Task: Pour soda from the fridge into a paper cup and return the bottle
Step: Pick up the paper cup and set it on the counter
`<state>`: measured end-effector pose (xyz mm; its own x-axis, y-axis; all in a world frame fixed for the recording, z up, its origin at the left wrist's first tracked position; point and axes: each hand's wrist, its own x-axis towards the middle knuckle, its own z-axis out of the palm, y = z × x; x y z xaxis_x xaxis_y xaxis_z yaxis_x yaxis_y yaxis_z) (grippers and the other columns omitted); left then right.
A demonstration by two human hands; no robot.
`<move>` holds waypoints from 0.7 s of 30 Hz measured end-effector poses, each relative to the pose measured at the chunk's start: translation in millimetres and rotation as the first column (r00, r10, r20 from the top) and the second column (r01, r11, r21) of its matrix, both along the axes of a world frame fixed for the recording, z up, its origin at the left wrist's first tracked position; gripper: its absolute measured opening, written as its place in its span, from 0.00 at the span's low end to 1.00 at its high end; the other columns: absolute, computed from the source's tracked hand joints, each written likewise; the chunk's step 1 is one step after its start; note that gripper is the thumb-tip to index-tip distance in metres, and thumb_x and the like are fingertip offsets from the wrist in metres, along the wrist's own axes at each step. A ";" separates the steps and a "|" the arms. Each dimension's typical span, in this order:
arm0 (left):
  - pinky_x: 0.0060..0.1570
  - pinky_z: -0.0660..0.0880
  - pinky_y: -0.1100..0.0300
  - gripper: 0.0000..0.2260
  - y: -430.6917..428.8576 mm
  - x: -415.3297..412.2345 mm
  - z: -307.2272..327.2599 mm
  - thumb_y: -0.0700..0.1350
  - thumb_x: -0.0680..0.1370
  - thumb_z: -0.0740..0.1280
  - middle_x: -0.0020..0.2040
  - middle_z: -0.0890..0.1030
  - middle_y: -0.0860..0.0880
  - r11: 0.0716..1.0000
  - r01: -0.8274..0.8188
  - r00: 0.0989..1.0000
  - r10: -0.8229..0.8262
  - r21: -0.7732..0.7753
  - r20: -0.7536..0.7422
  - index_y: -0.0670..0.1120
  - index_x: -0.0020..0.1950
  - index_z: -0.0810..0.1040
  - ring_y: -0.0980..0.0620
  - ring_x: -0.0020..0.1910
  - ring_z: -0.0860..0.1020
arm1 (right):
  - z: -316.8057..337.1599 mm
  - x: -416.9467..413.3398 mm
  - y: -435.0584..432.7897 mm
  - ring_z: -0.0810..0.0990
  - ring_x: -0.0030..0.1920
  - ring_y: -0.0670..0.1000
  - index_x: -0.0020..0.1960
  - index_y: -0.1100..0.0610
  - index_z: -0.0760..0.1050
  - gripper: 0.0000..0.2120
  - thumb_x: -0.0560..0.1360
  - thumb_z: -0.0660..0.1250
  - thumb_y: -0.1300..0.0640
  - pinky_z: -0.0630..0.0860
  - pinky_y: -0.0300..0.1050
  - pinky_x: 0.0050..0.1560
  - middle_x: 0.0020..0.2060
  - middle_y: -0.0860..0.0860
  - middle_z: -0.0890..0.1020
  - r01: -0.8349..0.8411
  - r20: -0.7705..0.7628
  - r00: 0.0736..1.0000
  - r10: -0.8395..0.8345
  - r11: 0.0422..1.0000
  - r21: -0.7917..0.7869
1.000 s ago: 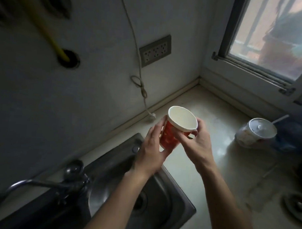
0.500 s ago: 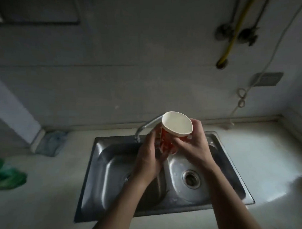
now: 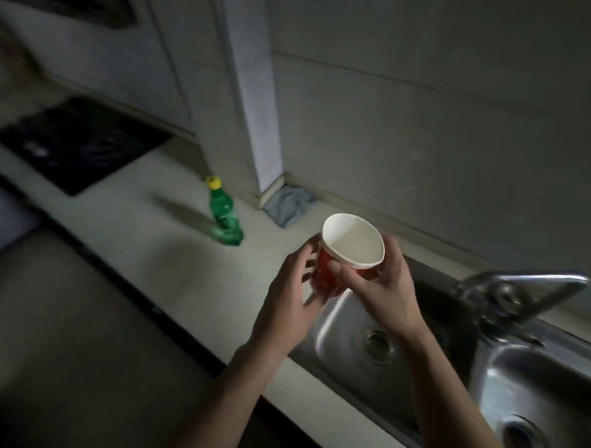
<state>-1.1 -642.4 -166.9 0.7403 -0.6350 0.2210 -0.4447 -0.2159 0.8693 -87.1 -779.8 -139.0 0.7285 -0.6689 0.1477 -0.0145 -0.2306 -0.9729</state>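
Here we hold the red paper cup with a white inside (image 3: 350, 239) in the air, above the left end of the 2-basin steel sink (image 3: 334, 322), its mouth tipped toward us and showing nothing inside. Our right hand (image 3: 382, 287) does the carrying: the thumb presses under the rim on the near side and the fingers wrap the far wall, a grip high on the cup, probably so the thin paper does not buckle. Our left hand (image 3: 291, 290) is spread and nearly straight beside the lower red wall, fingertips seemingly brushing it to steady the base; whether it bears any weight we cannot tell.

The green plastic soda bottle with a yellow cap (image 3: 224, 218) stands upright and capped on the pale countertop (image 3: 153, 239), to the left of the cup and a little farther off, near a crumpled blue-grey cloth (image 3: 288, 205) by the wall. We judge pouring not yet begun: the cup likely needs setting down beside the bottle, freeing both hands for the cap.
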 end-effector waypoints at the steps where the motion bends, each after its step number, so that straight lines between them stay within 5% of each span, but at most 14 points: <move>1: 0.60 0.77 0.56 0.34 10.6 9.0 -0.1 0.43 0.74 0.74 0.68 0.73 0.57 0.999 -0.037 0.999 0.037 0.026 0.011 0.59 0.75 0.62 0.60 0.64 0.75 | -3.0 13.2 7.8 0.81 0.53 0.42 0.65 0.53 0.71 0.33 0.63 0.79 0.49 0.78 0.37 0.47 0.53 0.44 0.81 -0.044 0.002 0.999 0.044 0.999 0.011; 9: 0.60 0.78 0.56 0.34 63.7 56.2 -4.2 0.41 0.75 0.73 0.69 0.72 0.59 0.989 -0.145 0.989 0.145 -0.009 0.014 0.58 0.75 0.62 0.61 0.65 0.74 | -2.8 73.9 57.4 0.79 0.54 0.41 0.66 0.49 0.67 0.36 0.64 0.78 0.43 0.80 0.42 0.49 0.54 0.35 0.77 -0.177 -0.027 0.984 0.176 0.983 -0.045; 13: 0.60 0.78 0.56 0.34 75.4 85.1 -6.9 0.42 0.76 0.73 0.71 0.71 0.56 0.995 -0.086 0.996 0.086 -0.055 -0.003 0.56 0.76 0.60 0.62 0.66 0.73 | 4.7 97.9 73.7 0.79 0.55 0.42 0.67 0.48 0.65 0.37 0.64 0.77 0.42 0.81 0.42 0.49 0.56 0.40 0.77 -0.153 -0.079 0.986 0.145 0.984 -0.092; 21: 0.59 0.78 0.52 0.30 180.8 194.9 -32.1 0.43 0.77 0.72 0.69 0.73 0.56 0.993 0.068 0.997 -0.070 -0.099 -0.014 0.55 0.75 0.62 0.61 0.64 0.75 | -9.4 181.0 193.4 0.81 0.49 0.42 0.67 0.55 0.66 0.32 0.69 0.78 0.57 0.78 0.34 0.41 0.54 0.49 0.79 -0.075 -0.119 0.991 0.064 0.993 -0.092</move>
